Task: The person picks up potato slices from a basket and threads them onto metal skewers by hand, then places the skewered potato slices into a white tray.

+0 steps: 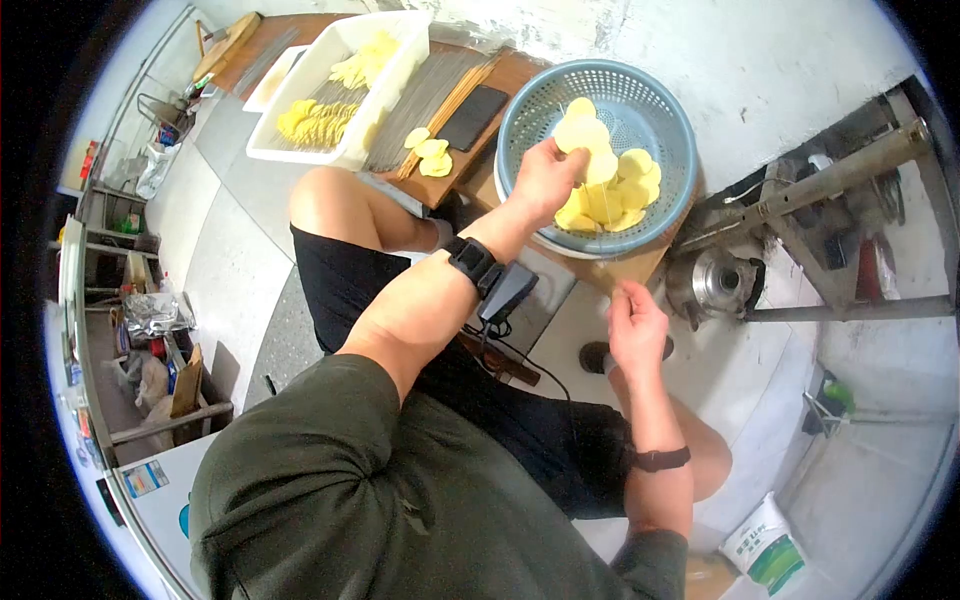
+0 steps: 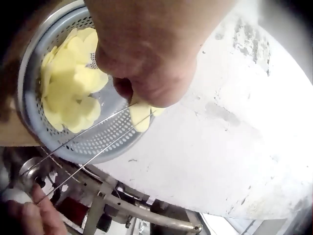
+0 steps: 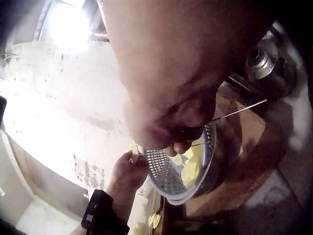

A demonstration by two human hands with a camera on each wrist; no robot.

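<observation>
My left hand [image 1: 548, 180] pinches thin yellow potato slices [image 1: 582, 132] over the blue-grey colander [image 1: 679, 120]. Two thin metal skewers [image 2: 80, 166] run side by side from these slices to my right hand [image 1: 638, 325], whose curled fingers grip their other ends. In the right wrist view a bare skewer end [image 3: 244, 108] sticks out past the right hand. More potato slices [image 2: 68, 83] lie heaped in the colander, overlapping one another. My left palm is turned away and hides part of the held slices.
Left of the colander lie a phone [image 1: 473, 118], wooden sticks [image 1: 450, 115], a bundle of grey skewers [image 1: 425, 85] and a few loose slices [image 1: 434, 160]. A white tub [image 1: 410, 45] holds more slices. A metal kettle [image 1: 715, 282] stands at right beside a metal frame [image 1: 800, 212].
</observation>
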